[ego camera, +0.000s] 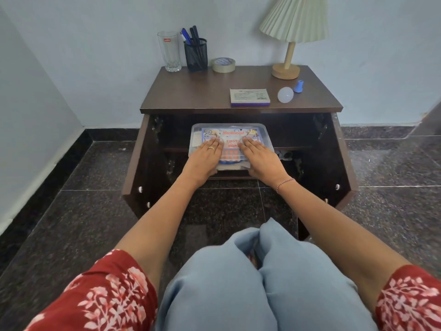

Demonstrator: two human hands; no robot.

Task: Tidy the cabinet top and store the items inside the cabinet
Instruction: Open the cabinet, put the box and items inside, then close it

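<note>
A clear plastic first aid box [230, 133] with a red and blue label sits in the open front of the dark wooden cabinet [241, 91], at the level of the inner shelf. My left hand [205, 158] lies flat on the left side of its lid, fingers straight. On the lid's right side my right hand [261, 158] lies flat the same way. Each thumb reaches under the box's near edge. Both cabinet doors [136, 158] stand swung wide.
On the cabinet top stand a drinking glass [169, 51], a mesh pen holder [196, 54], a tape roll [223, 65], a lamp [287, 65], a small booklet [249, 97], a white bulb [285, 94] and a blue cap [299, 86]. Walls close in at the back and left. My knees are on the dark tile floor.
</note>
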